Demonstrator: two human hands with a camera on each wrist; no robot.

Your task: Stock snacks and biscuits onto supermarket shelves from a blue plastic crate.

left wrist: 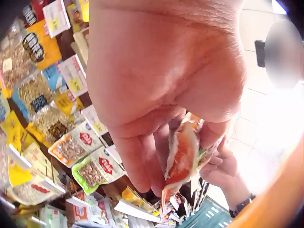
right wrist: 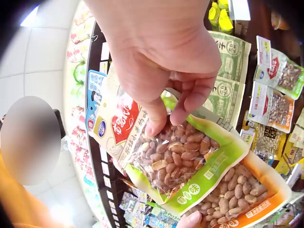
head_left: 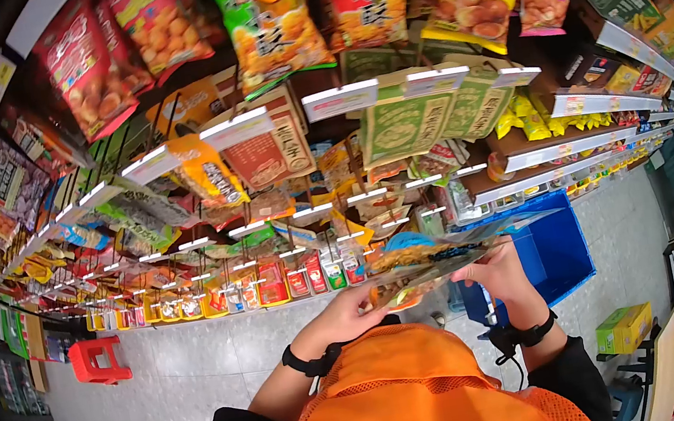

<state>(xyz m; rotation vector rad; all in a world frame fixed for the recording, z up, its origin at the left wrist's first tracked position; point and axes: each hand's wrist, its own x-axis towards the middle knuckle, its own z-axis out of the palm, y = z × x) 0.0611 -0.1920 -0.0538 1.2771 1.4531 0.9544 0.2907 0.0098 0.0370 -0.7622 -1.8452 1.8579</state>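
In the right wrist view my right hand (right wrist: 166, 61) pinches a green-edged bag of peanuts (right wrist: 175, 156) between thumb and fingers. Partly behind it lies an orange-edged bag of peanuts (right wrist: 237, 190), with the tip of my left thumb (right wrist: 191, 220) at its lower edge. A blue-topped package (right wrist: 95, 99) sticks out at the upper left of these bags. My left hand (head_left: 350, 311) grips the left side of the stack in the head view, and its fingers curl around the bags, seen edge-on, in the left wrist view. The stack is level with my chest.
Hanging snack bags (head_left: 266, 29) and price-tagged shelves (head_left: 237, 127) fill the space ahead. A blue bin (head_left: 566, 255) stands on the floor to the right, a red stool (head_left: 98, 361) to the left. A yellow-green box (head_left: 625, 329) is at lower right.
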